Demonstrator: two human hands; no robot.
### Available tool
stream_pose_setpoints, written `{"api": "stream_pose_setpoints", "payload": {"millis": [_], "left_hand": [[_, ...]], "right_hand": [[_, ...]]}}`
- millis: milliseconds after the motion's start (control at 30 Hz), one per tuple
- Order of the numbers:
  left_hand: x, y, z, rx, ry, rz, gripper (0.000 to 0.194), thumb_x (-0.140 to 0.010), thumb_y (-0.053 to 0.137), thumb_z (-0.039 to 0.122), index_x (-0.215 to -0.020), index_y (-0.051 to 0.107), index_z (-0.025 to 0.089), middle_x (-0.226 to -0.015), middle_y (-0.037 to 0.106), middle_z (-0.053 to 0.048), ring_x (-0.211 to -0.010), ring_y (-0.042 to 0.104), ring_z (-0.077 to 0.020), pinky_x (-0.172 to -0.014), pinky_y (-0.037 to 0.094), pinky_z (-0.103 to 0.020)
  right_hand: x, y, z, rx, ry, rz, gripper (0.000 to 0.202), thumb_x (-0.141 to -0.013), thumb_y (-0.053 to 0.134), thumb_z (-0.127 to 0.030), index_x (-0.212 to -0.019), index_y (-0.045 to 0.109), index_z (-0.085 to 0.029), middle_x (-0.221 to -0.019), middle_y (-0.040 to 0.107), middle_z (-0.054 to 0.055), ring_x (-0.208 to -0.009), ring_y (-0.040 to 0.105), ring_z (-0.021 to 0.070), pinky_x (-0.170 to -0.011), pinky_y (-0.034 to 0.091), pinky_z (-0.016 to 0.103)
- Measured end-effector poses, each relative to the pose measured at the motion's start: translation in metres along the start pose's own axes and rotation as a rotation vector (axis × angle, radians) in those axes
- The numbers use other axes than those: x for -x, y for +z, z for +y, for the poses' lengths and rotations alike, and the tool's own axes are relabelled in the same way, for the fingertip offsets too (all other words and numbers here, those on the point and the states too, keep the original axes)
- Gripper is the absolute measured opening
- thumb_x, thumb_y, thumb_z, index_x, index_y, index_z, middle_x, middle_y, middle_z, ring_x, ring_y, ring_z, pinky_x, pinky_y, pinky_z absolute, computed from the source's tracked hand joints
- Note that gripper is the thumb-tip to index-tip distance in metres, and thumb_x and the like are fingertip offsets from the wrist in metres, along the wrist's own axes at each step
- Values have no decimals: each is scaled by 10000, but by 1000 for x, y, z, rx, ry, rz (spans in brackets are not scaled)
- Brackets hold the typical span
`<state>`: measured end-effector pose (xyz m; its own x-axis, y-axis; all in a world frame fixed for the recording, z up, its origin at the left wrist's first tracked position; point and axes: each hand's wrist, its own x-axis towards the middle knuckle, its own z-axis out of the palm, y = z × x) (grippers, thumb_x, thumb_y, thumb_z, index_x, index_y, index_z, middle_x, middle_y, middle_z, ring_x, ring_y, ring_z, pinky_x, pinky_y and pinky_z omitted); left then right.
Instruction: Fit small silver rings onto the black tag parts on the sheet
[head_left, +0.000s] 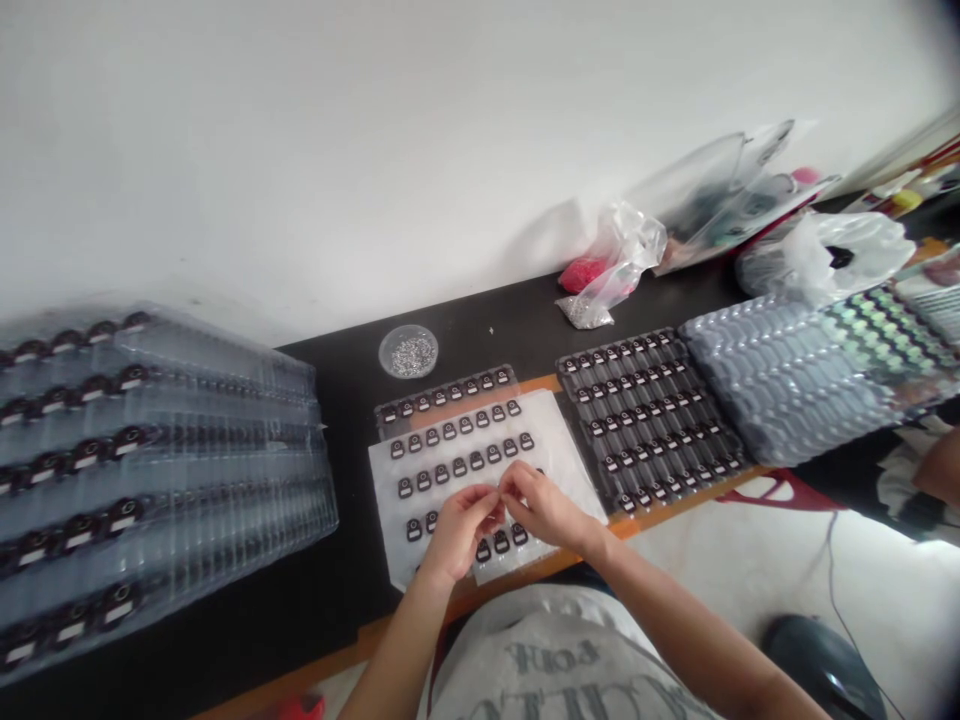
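My left hand and my right hand meet over a white sheet, fingertips pinched close together. Whatever sits between the fingers is too small or hidden to make out. Rows of small black parts, each with a ring mark and a white label, show on the sheet around my hands. Some of these parts are covered by the hands. Beyond the sheet's far edge, one more row lies in a clear plastic tray. A round clear dish of tiny silvery pieces stands behind it.
Tall stacked clear trays of black parts fill the left. Another filled tray lies to the right, with more stacked trays past it. Plastic bags rest by the wall. At the far right edge, another person's arm shows.
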<state>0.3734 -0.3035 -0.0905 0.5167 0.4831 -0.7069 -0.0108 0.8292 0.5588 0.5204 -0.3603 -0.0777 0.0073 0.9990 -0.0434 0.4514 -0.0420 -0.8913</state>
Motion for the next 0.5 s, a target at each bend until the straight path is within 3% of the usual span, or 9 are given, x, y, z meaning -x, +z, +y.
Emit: {"api": "stream_pose_setpoints", "payload": {"millis": [233,500], "left_hand": [[-2,-5,1,-9,22,-8,179,-663,717,288,-731,648,137,-611,602,-10,-565,526,-83,-516,359,-185],[-9,-10,1,-62,109,86,192,-663,700,309,-713,614,145,-581,579,2,-536,495,-86,-511,348,-200]], "right_hand": [[-4,3,0,6,12,11,108,-822,455,-87,-804,479,-191,-804,496,13,-724,481,133,-678,427,258],[-5,8,2,-34,44,57,108,-818,476,-85,-825,515,-186,-826,524,22,-761,509,139,-706,438,265]]}}
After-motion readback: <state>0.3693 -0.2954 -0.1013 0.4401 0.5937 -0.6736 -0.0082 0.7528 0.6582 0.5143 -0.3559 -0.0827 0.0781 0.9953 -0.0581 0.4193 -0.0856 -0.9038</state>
